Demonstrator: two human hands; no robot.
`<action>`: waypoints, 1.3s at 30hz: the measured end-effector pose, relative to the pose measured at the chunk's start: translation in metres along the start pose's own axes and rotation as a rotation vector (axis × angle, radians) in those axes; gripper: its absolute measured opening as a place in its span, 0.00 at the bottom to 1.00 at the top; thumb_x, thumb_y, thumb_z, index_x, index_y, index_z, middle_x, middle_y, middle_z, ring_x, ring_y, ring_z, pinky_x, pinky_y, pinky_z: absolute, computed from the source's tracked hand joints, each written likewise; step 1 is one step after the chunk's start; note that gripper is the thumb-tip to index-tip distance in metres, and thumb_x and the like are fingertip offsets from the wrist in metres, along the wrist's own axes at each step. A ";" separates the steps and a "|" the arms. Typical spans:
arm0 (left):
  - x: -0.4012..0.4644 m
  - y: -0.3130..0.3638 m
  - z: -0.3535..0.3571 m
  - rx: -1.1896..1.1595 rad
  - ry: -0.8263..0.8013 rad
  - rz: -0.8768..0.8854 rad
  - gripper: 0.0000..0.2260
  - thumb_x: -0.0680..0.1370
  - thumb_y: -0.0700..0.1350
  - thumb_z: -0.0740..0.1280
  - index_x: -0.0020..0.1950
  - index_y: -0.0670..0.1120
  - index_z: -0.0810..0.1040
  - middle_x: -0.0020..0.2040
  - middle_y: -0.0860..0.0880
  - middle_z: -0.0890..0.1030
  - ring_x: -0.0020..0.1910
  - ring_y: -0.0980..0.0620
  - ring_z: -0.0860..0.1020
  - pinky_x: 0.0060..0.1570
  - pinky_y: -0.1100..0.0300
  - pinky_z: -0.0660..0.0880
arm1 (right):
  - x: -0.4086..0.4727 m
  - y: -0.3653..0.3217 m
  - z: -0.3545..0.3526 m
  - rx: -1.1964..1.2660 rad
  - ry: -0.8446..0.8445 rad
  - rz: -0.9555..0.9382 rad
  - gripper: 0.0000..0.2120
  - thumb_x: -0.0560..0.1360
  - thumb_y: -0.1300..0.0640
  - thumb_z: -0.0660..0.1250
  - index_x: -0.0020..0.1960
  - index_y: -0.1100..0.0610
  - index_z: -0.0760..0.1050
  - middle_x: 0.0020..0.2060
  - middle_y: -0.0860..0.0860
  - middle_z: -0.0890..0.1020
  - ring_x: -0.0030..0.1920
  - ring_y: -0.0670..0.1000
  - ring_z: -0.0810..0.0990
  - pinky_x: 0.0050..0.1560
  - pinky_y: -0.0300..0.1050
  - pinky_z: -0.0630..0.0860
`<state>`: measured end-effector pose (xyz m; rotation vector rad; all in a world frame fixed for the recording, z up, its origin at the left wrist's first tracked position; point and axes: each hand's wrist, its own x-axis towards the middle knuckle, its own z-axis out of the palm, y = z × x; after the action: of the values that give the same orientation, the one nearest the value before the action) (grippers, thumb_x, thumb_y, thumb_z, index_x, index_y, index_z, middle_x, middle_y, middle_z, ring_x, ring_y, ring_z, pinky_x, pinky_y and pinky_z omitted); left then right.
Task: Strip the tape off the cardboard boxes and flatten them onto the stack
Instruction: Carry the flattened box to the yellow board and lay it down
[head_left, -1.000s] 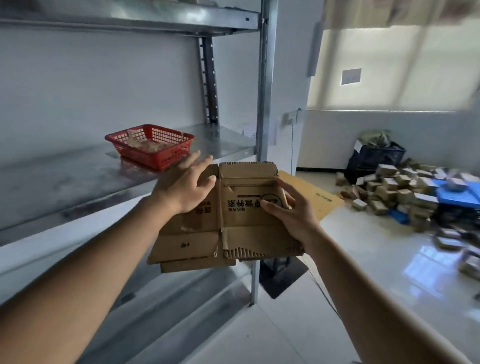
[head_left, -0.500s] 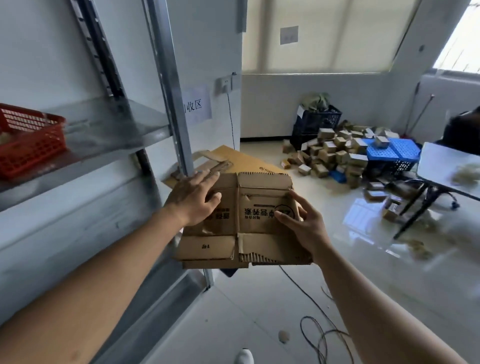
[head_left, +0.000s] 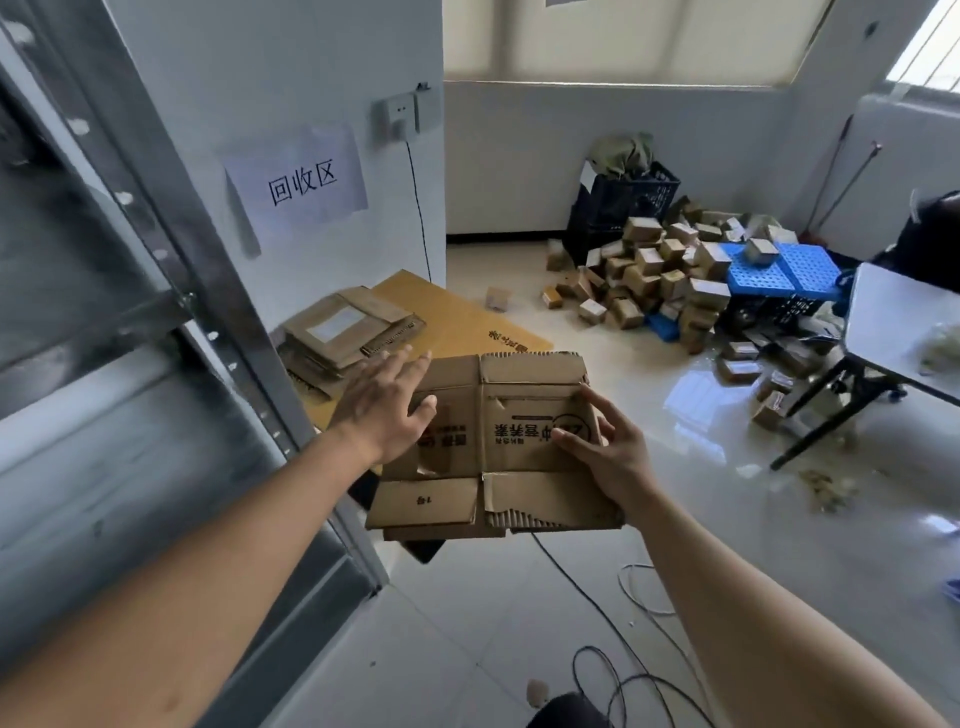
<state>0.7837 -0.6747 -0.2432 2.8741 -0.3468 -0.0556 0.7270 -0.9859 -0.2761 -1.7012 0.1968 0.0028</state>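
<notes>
A flattened brown cardboard box with printed characters lies level in the air between my hands. My left hand lies flat on its left half, fingers straight. My right hand holds its right edge, thumb on top and fingers spread along the side. Beyond it, on the floor by the wall, a stack of flattened boxes sits on a large yellow-brown cardboard sheet. A pile of small taped boxes lies across the room.
A metal shelf rack stands close on my left. A white table is at the right. Blue crates and a dark basket sit by the pile. Cables trail over the floor. A paper sign hangs on the wall.
My view has swung right, away from the shelf and red basket, toward the floor stack. Both hands keep the flattened box; my left fingers have straightened.
</notes>
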 end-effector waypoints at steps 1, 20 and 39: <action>0.012 -0.003 0.002 -0.006 0.000 -0.020 0.30 0.84 0.61 0.56 0.85 0.54 0.53 0.85 0.48 0.55 0.83 0.44 0.55 0.81 0.45 0.54 | 0.017 0.000 -0.001 -0.001 -0.010 0.001 0.31 0.70 0.58 0.81 0.69 0.42 0.76 0.60 0.49 0.84 0.53 0.38 0.84 0.47 0.36 0.82; 0.213 -0.057 0.035 -0.129 0.078 -0.669 0.26 0.86 0.58 0.53 0.84 0.55 0.54 0.85 0.48 0.55 0.83 0.45 0.55 0.78 0.44 0.58 | 0.401 -0.006 0.055 -0.090 -0.598 0.097 0.32 0.69 0.52 0.83 0.68 0.36 0.74 0.62 0.46 0.82 0.52 0.42 0.85 0.46 0.40 0.83; 0.320 -0.209 0.105 -0.302 0.058 -0.892 0.27 0.86 0.55 0.58 0.84 0.53 0.56 0.84 0.48 0.55 0.83 0.44 0.52 0.80 0.42 0.56 | 0.559 0.017 0.269 -0.203 -0.793 0.176 0.46 0.71 0.54 0.81 0.80 0.36 0.59 0.55 0.37 0.82 0.49 0.36 0.84 0.38 0.37 0.82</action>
<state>1.1350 -0.5791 -0.3991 2.4841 0.8814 -0.1624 1.3058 -0.7953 -0.3956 -1.7509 -0.2574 0.8360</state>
